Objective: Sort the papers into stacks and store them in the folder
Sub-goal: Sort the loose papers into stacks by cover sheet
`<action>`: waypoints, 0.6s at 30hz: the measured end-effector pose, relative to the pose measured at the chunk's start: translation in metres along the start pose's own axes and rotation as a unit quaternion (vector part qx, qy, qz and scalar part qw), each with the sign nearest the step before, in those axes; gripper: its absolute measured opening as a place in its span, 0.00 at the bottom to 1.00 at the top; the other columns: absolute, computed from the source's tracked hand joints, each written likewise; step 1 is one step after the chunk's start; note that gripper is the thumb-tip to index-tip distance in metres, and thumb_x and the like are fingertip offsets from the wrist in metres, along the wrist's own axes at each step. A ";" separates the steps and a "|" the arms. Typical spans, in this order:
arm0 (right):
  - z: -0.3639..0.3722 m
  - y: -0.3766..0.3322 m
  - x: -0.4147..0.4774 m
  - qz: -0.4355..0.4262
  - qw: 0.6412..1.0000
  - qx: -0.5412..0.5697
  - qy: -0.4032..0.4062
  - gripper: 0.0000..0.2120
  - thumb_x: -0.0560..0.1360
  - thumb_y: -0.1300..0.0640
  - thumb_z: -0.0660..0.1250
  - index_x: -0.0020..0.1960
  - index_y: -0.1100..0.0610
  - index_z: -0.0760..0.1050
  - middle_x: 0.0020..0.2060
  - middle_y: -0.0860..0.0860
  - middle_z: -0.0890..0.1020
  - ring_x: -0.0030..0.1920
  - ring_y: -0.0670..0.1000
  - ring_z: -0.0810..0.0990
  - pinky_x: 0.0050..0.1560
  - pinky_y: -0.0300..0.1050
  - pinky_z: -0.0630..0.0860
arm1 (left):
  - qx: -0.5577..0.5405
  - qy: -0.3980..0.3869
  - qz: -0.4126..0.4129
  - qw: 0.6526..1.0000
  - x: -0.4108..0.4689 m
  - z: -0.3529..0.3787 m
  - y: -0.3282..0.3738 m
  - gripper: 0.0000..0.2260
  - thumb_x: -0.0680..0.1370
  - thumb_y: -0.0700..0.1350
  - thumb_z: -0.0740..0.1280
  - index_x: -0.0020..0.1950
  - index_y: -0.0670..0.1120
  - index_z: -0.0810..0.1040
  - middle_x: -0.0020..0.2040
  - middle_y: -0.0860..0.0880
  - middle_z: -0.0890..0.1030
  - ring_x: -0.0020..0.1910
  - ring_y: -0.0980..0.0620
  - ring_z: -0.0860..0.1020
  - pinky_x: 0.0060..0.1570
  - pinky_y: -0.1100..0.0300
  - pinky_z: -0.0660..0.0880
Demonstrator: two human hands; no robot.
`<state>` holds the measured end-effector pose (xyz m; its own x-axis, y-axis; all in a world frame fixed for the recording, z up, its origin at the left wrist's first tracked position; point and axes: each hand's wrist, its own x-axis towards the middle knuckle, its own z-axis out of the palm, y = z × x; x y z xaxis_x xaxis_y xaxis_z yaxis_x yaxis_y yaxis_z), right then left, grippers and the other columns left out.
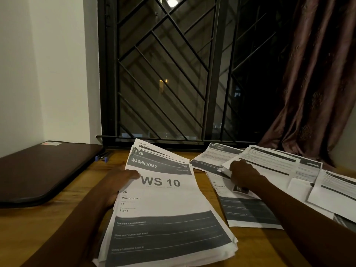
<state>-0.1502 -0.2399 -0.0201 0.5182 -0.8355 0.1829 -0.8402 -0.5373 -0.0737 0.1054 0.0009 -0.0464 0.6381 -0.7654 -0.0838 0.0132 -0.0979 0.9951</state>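
Gripping WS 10 stack (163, 199) edge, left hand (119, 182) thumb on top; right hand (244, 174) pinches crumpled sheet (224, 170) among loose papers (269, 162) on counter (256, 247). Risk: fanned stack slides apart, sheet tears.

Top sheet (163, 199) in my left hand (117, 182) read "WASHROOM 2", "WS 10", "2B", "10", "1 of 1"; far sheet (215, 151) read "KITCHEN".

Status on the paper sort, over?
Left hand grips the WS 10 stack. Right hand pinches a loose sheet on the spread pile. Dark closed case lies left.
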 end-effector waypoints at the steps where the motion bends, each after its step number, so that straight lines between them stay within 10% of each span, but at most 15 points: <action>1: -0.004 0.001 0.000 0.004 1.000 -0.003 0.013 0.16 0.76 0.53 0.65 0.61 0.60 0.73 0.56 0.57 0.77 0.53 0.54 0.77 0.53 0.46 0.76 | 0.008 0.004 -0.004 1.000 0.003 -0.001 -0.001 0.11 0.77 0.37 0.67 0.59 0.41 0.78 0.52 0.37 0.84 0.52 0.32 0.81 0.62 0.34 0.72; 9: -0.073 -0.082 0.006 -0.047 0.920 0.376 0.102 0.13 0.79 0.60 0.62 0.62 0.62 0.74 0.48 0.59 0.81 0.42 0.54 0.80 0.41 0.47 0.79 | -0.038 -0.012 0.003 0.999 0.000 0.006 0.007 0.05 0.80 0.39 0.65 0.54 0.43 0.79 0.49 0.39 0.85 0.44 0.38 0.83 0.52 0.44 0.78; 14: -0.040 -0.182 -0.030 -0.116 0.861 0.485 -0.102 0.02 0.78 0.65 0.60 0.51 0.62 0.69 0.38 0.62 0.82 0.30 0.57 0.80 0.31 0.49 0.79 | -0.074 0.000 0.030 0.997 -0.001 0.011 0.004 0.08 0.82 0.46 0.62 0.50 0.44 0.78 0.35 0.45 0.85 0.30 0.48 0.83 0.37 0.54 0.78; 18: -0.023 -0.201 -0.041 -0.133 0.792 0.546 -0.239 0.20 0.79 0.45 0.60 0.51 0.63 0.74 0.41 0.62 0.83 0.33 0.55 0.81 0.30 0.41 0.78 | -0.067 0.007 0.054 0.996 -0.002 0.016 0.002 0.14 0.83 0.41 0.58 0.39 0.41 0.74 0.23 0.49 0.78 0.20 0.57 0.77 0.23 0.65 0.74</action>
<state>-0.0059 -0.0947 0.0096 0.8740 -0.4844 -0.0387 -0.1877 -0.2630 -0.9464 0.0922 -0.0075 -0.0456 0.6521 -0.7577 0.0237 0.0465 0.0712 0.9964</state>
